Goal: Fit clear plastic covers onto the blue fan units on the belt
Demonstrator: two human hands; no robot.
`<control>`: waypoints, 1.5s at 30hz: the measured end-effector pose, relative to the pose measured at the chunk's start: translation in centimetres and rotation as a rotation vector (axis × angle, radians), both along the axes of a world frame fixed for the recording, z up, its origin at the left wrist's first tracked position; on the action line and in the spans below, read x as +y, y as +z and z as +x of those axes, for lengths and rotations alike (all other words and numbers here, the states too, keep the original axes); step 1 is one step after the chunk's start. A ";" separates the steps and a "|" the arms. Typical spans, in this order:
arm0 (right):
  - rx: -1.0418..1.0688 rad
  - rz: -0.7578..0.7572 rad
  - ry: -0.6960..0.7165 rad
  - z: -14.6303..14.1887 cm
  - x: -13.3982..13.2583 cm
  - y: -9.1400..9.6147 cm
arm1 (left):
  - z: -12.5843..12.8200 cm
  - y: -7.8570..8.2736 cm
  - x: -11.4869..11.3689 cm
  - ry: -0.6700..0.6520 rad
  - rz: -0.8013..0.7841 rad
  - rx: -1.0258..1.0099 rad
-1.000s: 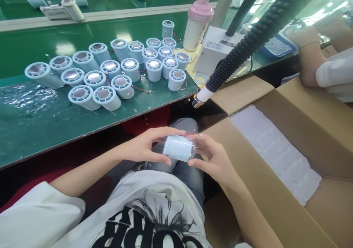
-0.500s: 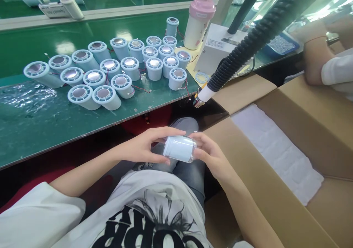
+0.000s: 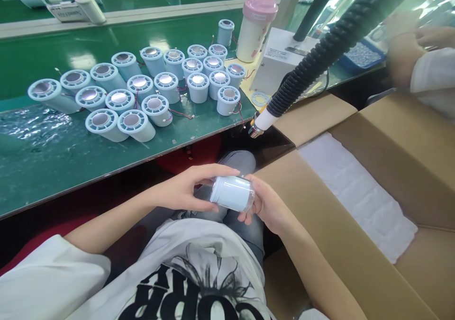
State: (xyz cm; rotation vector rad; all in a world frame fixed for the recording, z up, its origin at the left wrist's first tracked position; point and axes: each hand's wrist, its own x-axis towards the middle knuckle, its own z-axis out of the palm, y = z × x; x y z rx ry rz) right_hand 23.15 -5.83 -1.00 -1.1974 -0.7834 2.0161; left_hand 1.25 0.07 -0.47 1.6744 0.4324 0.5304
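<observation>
Over my lap I hold a pale blue cylinder (image 3: 232,193) lying on its side, with a clear cap at its right end. My left hand (image 3: 185,189) wraps its left end, thumb below and fingers over the top. My right hand (image 3: 266,204) cups the right end from underneath, fingers curled round it. Both hands sit just below the edge of the green table (image 3: 53,159). Several matching pale blue cylinders (image 3: 142,90) with shiny round centres and thin red wires stand and lie on that table.
A black ribbed hose with a white nozzle (image 3: 265,118) hangs over the table edge. A pink-lidded bottle (image 3: 254,26) and a white box (image 3: 279,61) stand behind. An open cardboard box (image 3: 355,263) lined with white foam (image 3: 355,196) sits at my right. Another person's arms (image 3: 408,59) work at far right.
My right hand has slid under the cylinder's right end and curled tighter; the cylinder tipped slightly. The view shifted a little. The other person's arms moved up.
</observation>
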 end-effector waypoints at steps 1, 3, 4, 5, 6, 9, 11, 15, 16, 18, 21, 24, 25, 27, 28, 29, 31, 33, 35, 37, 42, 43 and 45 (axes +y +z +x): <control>0.019 -0.017 0.006 -0.1 0.0 0.0 | 0.0 0.0 0.0 -0.001 -0.005 -0.001; 0.051 -0.057 0.021 -0.1 0.0 -0.1 | 0.0 0.0 0.0 -0.004 -0.019 -0.006; 0.062 -0.075 0.028 -0.1 0.0 -0.1 | 0.0 -0.1 0.0 -0.006 -0.027 -0.013; 0.070 -0.090 0.034 -0.1 0.0 -0.2 | 0.0 -0.1 0.0 -0.010 -0.035 -0.019; 0.078 -0.107 0.040 -0.1 0.0 -0.2 | 0.0 -0.2 0.0 -0.011 -0.042 -0.026; 0.119 -0.182 0.066 -0.1 0.0 -0.2 | 0.1 -0.3 0.1 -0.009 -0.044 -0.040; 0.153 -0.238 0.085 -0.2 0.1 -0.1 | 0.1 -0.4 0.1 -0.007 -0.045 -0.056; 0.182 -0.311 0.098 -0.4 0.3 0.2 | 0.1 -0.8 0.1 -0.011 -0.062 -0.078; 0.184 -0.320 0.104 -0.4 0.4 0.3 | 0.1 -0.9 0.1 -0.011 -0.061 -0.079; 0.190 -0.320 0.128 -0.5 0.4 0.5 | 0.2 -0.9 0.0 -0.001 -0.051 -0.070; 0.171 -0.265 0.198 -0.4 0.3 0.3 | 0.3 -0.6 -0.2 0.036 -0.047 -0.035; -0.007 -0.093 0.162 -0.1 -0.2 -0.4 | 0.3 -0.1 -0.4 0.082 -0.158 0.011; -0.130 0.028 0.096 0.1 -0.4 -0.7 | 0.3 0.0 -0.4 0.094 -0.219 0.023; -0.394 0.367 -0.052 0.4 -0.9 -1.2 | 0.3 0.2 -0.5 0.103 -0.336 0.033; -0.497 0.564 -0.094 0.6 -1.0 -1.4 | 0.3 0.2 -0.6 0.102 -0.380 0.026; -0.565 0.759 -0.099 0.8 -1.2 -1.6 | 0.3 0.2 -0.6 0.102 -0.414 0.015; -0.619 1.074 -0.037 1.1 -1.3 -1.8 | 0.3 0.2 -0.8 0.100 -0.459 -0.005; -0.637 1.201 0.029 1.2 -1.4 -1.8 | 0.3 0.3 -0.9 0.098 -0.472 -0.015; -0.578 1.104 0.038 1.2 -1.5 -1.6 | 0.2 0.3 -0.8 0.076 -0.437 -0.003; -0.426 0.884 0.007 1.1 -1.5 -1.4 | 0.0 0.3 -0.7 0.044 -0.349 0.003; -0.235 0.583 -0.039 0.8 -1.7 -0.8 | -0.2 0.6 -0.5 -0.009 -0.240 -0.035; -0.250 0.591 -0.035 0.8 -1.7 -0.6 | -0.2 0.6 -0.5 -0.016 -0.253 -0.030; -0.284 0.625 -0.022 0.8 -1.9 -0.4 | -0.2 0.4 -0.6 -0.041 -0.291 -0.017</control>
